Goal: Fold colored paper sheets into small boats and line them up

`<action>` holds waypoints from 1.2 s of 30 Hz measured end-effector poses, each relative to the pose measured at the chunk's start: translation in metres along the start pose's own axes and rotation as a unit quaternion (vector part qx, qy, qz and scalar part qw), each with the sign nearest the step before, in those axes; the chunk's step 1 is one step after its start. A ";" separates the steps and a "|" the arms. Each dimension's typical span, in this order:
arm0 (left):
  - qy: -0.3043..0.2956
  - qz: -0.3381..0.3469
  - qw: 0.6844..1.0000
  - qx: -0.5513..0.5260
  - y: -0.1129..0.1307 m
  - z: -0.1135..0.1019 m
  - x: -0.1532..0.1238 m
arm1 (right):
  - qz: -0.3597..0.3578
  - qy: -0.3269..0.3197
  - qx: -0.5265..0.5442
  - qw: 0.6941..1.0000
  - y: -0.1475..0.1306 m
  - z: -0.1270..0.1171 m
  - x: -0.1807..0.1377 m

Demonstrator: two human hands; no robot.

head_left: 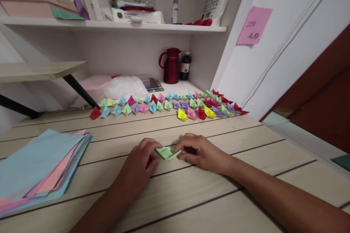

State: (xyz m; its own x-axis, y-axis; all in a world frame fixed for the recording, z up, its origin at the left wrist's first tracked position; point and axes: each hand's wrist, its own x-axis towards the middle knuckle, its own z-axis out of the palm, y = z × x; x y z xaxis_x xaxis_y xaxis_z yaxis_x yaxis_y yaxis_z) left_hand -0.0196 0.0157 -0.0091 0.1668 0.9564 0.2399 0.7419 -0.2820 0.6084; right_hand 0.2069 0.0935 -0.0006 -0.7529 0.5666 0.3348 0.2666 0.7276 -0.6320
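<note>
A small light green folded paper piece [167, 152] lies on the wooden table [191, 196] between my hands. My left hand [142, 158] pinches its left end with curled fingers. My right hand [198, 151] presses and pinches its right end, fingers bent over it. Behind them stand rows of several finished paper boats [169, 106] in red, blue, green, pink, purple and yellow.
A stack of coloured paper sheets [38, 169] lies at the left of the table. At the back stand a dark red jug [171, 65], a dark bottle [186, 66], a white plastic bag [124, 87] and a pink box. A cluttered shelf [115, 24] hangs above. A pink sticky note [254, 25] is on the right panel.
</note>
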 end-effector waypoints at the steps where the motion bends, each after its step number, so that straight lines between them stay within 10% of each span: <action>1: 0.003 0.000 1.000 -0.001 0.000 0.000 0.000 | 0.008 0.000 0.008 1.000 0.000 -0.001 0.000; 16: 0.096 -0.077 0.992 0.029 -0.005 -0.002 0.003 | -0.108 0.047 -0.061 0.991 -0.007 0.006 -0.003; 36: 0.024 -0.017 0.995 0.092 0.003 -0.002 0.003 | -0.081 0.024 -0.065 0.994 -0.005 0.011 -0.003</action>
State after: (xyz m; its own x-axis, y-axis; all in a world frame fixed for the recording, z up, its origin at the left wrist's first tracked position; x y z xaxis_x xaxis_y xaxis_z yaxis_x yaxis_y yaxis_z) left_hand -0.0179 0.0176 -0.0052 0.1114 0.9591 0.2603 0.8534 -0.2265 0.4695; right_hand 0.2007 0.0839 -0.0063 -0.7631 0.4530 0.4609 0.2212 0.8532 -0.4723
